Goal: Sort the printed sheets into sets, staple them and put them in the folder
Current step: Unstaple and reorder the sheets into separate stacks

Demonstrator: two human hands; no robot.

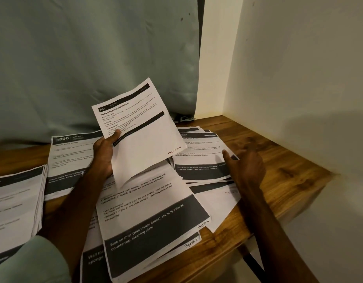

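The left hand gripped one printed sheet at its lower left edge, thumb laid over the print, and held it raised and tilted; its heading read "Prepare bedtime environment" and its corner was marked "Page No: 5". The right hand, to the right of the held sheet, was blurred, its fingers loosely spread and grasping nothing over a fanned pile of pages; whether the thumb touched the top page could not be told. Below the held sheet lay a sink-strainer page marked "Page No: 4", overlapping a page marked "Page No: 3". Left of the held sheet, partly behind the left wrist, lay a page numbered 3800, and farther left a squared stack of pages. All of these rested on a wooden table. Behind the held sheet hung a grey-green curtain, with a pale wall to its right. A light green sleeve showed well below and to the left.
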